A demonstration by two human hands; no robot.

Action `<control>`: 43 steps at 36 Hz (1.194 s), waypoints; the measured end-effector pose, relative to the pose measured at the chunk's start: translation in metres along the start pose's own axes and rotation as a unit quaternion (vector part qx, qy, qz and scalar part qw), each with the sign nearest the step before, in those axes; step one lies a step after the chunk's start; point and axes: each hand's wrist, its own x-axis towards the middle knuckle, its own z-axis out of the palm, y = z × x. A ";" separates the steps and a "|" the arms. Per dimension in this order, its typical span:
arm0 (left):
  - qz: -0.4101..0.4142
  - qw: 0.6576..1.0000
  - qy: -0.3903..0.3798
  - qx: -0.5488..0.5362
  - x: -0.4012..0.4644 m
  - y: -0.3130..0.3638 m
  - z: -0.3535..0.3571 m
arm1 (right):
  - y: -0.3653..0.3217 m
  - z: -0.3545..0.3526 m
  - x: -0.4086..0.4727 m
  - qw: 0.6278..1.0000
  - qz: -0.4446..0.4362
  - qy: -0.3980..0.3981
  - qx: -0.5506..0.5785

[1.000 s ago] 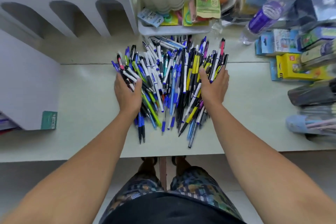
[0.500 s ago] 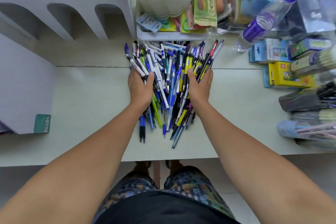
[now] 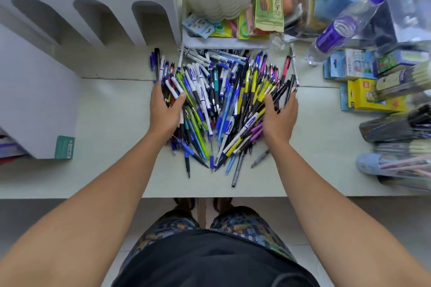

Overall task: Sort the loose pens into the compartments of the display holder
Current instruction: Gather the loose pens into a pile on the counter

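From the head view we see the pens heaped at the centre of the frame on a pale table, tips fanning toward the lower edge. Our left hand rests against the pile's left flank, fingers spread and relaxed among the barrels, thumb laid over a white pen. Our right hand rests on the right flank, fingers straight and slack, gripping nothing. The white holder with its arched compartments stands at upper left, apart from the pens. A bottle lies at upper right.
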 end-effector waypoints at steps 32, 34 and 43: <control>-0.104 0.989 0.041 0.099 -0.065 -0.003 0.032 | 0.026 -0.001 -0.063 0.985 0.037 0.126 0.108; -0.101 0.990 0.027 0.091 -0.063 0.000 0.031 | 0.033 -0.016 -0.061 0.988 -0.016 0.131 0.075; -0.110 0.986 0.076 0.098 -0.070 0.004 0.052 | 0.082 -0.037 -0.062 0.972 0.166 0.156 0.051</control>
